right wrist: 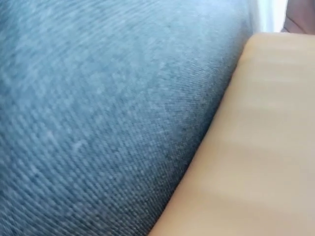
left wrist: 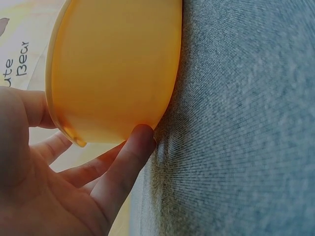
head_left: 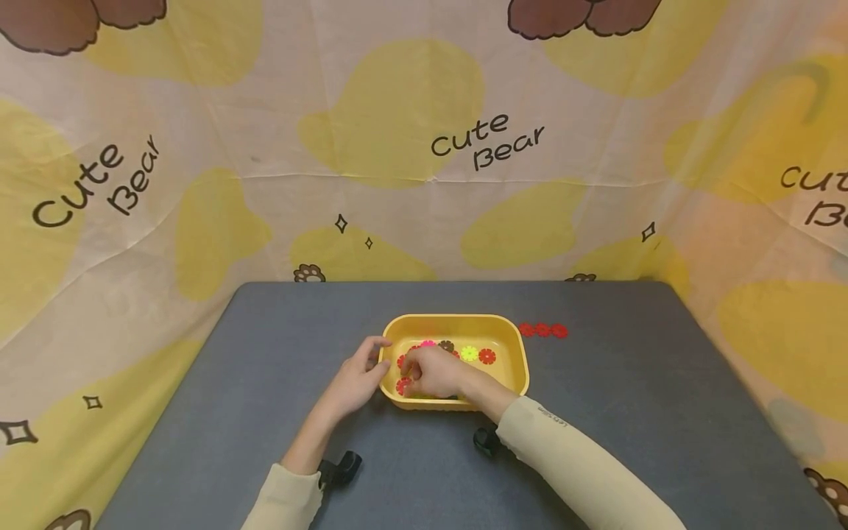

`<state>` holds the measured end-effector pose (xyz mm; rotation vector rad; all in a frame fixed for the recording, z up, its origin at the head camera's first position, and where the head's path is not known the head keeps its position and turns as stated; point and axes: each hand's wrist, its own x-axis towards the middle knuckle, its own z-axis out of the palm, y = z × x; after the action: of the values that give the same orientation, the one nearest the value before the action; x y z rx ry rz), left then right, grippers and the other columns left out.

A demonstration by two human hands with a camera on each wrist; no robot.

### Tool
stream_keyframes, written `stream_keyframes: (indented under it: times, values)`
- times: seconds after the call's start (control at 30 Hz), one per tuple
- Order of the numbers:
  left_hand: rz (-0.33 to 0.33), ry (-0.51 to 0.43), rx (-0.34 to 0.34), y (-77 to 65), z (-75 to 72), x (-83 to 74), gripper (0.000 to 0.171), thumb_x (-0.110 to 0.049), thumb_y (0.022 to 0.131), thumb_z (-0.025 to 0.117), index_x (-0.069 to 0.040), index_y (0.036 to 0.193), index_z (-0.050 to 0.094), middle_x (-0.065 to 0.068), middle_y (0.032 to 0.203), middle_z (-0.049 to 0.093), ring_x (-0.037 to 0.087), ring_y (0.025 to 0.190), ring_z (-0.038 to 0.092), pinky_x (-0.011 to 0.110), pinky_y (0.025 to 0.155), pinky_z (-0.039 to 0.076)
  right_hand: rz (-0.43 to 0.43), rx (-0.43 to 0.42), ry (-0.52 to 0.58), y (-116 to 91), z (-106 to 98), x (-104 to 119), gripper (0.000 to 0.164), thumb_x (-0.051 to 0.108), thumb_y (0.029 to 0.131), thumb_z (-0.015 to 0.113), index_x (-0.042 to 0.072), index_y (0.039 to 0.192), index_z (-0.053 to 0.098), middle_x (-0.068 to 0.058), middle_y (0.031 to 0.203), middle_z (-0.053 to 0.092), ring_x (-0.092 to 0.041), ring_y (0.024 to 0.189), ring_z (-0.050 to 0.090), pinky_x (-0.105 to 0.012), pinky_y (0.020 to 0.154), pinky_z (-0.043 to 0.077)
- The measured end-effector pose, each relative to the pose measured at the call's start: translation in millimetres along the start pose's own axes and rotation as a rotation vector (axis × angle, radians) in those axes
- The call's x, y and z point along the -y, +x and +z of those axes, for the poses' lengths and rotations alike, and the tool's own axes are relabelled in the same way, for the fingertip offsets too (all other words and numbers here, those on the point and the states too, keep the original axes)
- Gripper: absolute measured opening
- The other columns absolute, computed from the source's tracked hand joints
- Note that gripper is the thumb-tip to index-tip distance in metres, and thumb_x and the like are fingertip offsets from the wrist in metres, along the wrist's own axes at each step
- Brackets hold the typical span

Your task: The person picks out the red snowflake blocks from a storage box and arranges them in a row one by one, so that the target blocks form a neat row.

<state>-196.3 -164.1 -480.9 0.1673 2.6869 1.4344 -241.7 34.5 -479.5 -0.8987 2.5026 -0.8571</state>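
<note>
A yellow plastic tray (head_left: 510, 368) holds several small flower-shaped discs: a red disc (head_left: 486, 356), a yellow-green disc (head_left: 469, 353), a dark disc (head_left: 446, 345) and a pink disc (head_left: 428, 344) among them. At its left end, my left hand (head_left: 354, 379) grips the rim; the left wrist view shows fingers (left wrist: 125, 164) against the outer wall. My right hand (head_left: 437, 370) reaches over the front rim into the tray, fingers bent down near a red disc (head_left: 403, 386). Whether it pinches a disc is hidden. The right wrist view shows only the tray's outer wall (right wrist: 266, 147) and tabletop.
Three red flower discs (head_left: 543, 330) lie in a row on the grey table (head_left: 596, 412), just right of the tray. A printed cloth (head_left: 397, 110) hangs behind and along the table's sides. Black wrist cameras (head_left: 341, 470) sit under both forearms.
</note>
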Motion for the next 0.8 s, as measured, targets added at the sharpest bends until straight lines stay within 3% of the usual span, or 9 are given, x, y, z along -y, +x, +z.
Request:
stream_keyframes:
  times: [0.27,0.53,0.8]
  values:
    - [-0.005,-0.005,0.003,0.8,0.5,-0.2,0.034,-0.021,0.103,0.059,-0.017,0.136,0.053,0.013,0.117,0.065,0.021,0.09,0.064,0.034,0.07,0.049,-0.031,0.01,-0.088,1.4,2.2,1.5,0.022,0.018,0.085,0.082,0.013,0.103,0.072,0.006,0.083,0.061,-0.013,0.08,0.056,-0.026,0.075,0.048]
    - [-0.004,-0.009,0.006,0.8,0.0,-0.9,0.034,-0.021,0.103,0.058,-0.017,0.136,0.052,0.012,0.117,0.065,0.022,0.088,0.063,0.035,0.069,0.049,-0.026,0.008,-0.056,2.7,2.1,0.1,0.022,0.015,0.085,0.082,0.016,0.102,0.068,0.006,0.088,0.061,-0.013,0.084,0.056,-0.027,0.081,0.049]
    - [-0.012,-0.012,0.004,1.2,-0.3,-0.7,0.035,-0.022,0.102,0.06,-0.018,0.136,0.052,0.011,0.114,0.064,0.021,0.083,0.061,0.035,0.067,0.048,-0.022,0.003,-0.007,1.2,2.0,0.7,0.026,0.013,0.083,0.083,0.017,0.099,0.063,0.004,0.08,0.057,-0.012,0.075,0.054,-0.025,0.07,0.047]
